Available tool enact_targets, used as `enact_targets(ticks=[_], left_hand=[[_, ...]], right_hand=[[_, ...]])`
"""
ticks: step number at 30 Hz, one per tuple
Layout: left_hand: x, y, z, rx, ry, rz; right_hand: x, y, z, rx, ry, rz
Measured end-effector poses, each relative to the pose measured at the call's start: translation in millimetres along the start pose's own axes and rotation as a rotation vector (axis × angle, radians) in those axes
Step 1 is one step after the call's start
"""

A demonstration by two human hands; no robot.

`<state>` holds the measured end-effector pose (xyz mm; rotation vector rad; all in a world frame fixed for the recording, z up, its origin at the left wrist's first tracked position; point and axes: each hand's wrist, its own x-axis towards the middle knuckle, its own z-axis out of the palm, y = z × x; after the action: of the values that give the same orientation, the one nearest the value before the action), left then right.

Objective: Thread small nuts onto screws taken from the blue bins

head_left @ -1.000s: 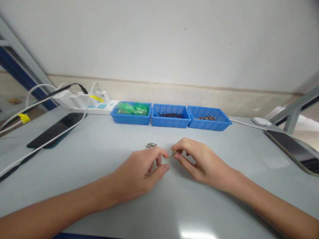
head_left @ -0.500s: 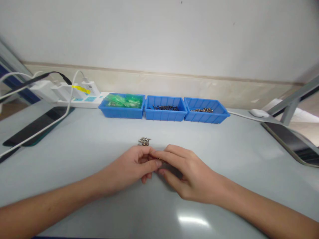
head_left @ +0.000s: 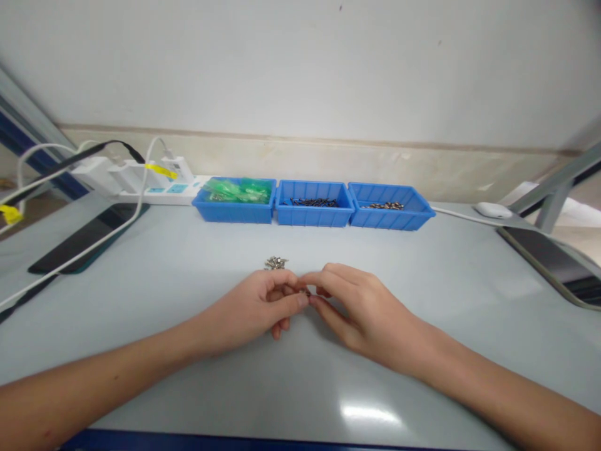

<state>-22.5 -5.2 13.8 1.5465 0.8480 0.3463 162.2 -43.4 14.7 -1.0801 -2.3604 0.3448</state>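
Observation:
My left hand [head_left: 263, 307] and my right hand [head_left: 357, 307] meet at the fingertips over the middle of the table. Between them they pinch a small metal piece [head_left: 305, 292], too small to make out fully. The left thumb and forefinger close on it from the left, the right thumb and forefinger from the right. Just beyond the left hand lies a small pile of silvery screws [head_left: 276, 262], its near side partly hidden by the fingers.
Along the back stand three blue bins, holding green plastic bags [head_left: 239, 190], dark screws [head_left: 314, 202] and brassy small parts [head_left: 387, 205]. A power strip [head_left: 173, 198] with cables and a dark phone [head_left: 89, 238] are left; another phone [head_left: 554, 263] and a white case [head_left: 493, 210] are right.
The right fingers have shifted slightly up, their tips now pinched around the small piece. The view has moved a little, bringing the table's front edge further into sight.

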Motion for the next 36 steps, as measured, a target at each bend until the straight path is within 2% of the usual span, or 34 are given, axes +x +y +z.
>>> enact_targets(ticks=[3, 6, 9, 15, 21, 36], left_hand=[[-1, 0, 0.3, -0.006, 0.016, -0.012], [-1, 0, 0.0, -0.007, 0.014, -0.018], [-1, 0, -1.1, -0.009, -0.019, -0.009], [-1, 1, -1.9, -0.028, -0.062, 0.006], [-1, 1, -0.7, 0.010, -0.050, -0.016], [-1, 0, 2.1, 0.004, -0.006, -0.014]], right_hand=[[2, -8, -8, -0.136, -0.024, 0.066], [2, -15, -10, -0.299, 0.003, 0.026], [0, -18, -9, -0.366, 0.001, -0.012], [-4, -14, -4, -0.309, -0.031, 0.010], [-4, -7, -2, -0.299, -0.006, -0.030], [-3, -4, -12, -0.293, 0.035, -0.036]])
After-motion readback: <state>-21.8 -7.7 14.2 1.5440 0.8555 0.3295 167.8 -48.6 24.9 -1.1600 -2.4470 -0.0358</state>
